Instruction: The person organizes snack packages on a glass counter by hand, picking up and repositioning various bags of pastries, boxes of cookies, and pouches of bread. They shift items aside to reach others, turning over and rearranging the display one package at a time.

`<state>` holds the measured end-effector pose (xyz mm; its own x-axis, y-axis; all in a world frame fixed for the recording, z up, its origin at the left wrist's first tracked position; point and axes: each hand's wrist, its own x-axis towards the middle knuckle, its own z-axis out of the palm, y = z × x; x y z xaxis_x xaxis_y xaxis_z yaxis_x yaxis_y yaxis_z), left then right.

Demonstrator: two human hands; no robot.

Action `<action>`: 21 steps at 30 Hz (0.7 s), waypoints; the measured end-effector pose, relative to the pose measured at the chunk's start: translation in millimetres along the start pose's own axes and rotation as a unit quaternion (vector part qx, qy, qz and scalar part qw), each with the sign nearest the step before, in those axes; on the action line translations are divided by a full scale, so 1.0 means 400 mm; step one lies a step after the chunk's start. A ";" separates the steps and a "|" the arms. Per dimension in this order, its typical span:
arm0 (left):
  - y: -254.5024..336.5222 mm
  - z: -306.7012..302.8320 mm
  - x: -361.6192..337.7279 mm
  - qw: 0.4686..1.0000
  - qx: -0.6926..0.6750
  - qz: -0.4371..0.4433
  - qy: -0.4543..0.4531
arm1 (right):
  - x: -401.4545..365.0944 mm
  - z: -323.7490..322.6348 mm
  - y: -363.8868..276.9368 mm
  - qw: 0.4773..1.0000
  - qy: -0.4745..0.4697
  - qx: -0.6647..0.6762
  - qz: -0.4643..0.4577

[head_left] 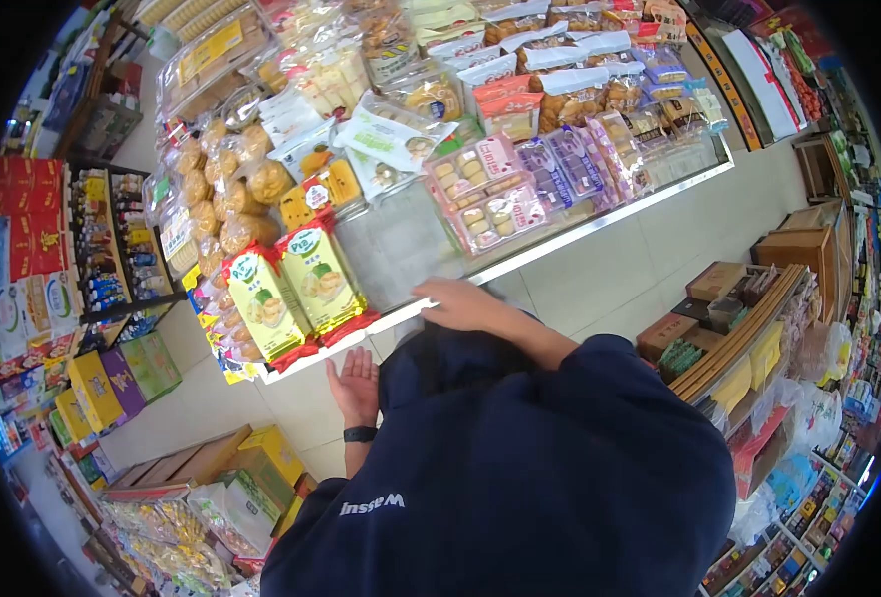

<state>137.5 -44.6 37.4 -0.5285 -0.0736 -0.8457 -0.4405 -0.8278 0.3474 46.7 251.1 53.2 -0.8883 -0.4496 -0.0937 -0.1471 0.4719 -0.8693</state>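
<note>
My left hand (356,386), with a dark band at the wrist, is held palm up just off the front edge of the display table (550,242). Its fingers are stretched out and it holds nothing. My right hand (457,303) is at the white edge beside a bare grey patch, fingers extended, with nothing visible in it. Two yellow-green packs with red ends, a left one (266,303) and a right one (321,279), lie side by side beyond my left hand. Pink-framed biscuit packs (500,217) lie right of the grey patch.
Bagged round buns (246,179), yellow cakes (306,204) and purple packs (575,164) cover more of the table. Stacked cartons (261,463) stand at the lower left. A wooden-edged shelf (734,338) with boxes is at the right. Bottle shelves (112,239) stand at the far left.
</note>
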 end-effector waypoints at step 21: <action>-0.305 0.614 0.192 0.680 0.631 0.338 -0.158 | -0.176 -0.377 0.594 0.509 0.634 0.290 0.504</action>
<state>-27.7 187.3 29.6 -0.9614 0.0892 -0.2602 -0.1857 0.4873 0.8533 8.8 509.2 -73.6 -0.0044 0.8248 -0.5654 0.4886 -0.4915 -0.7209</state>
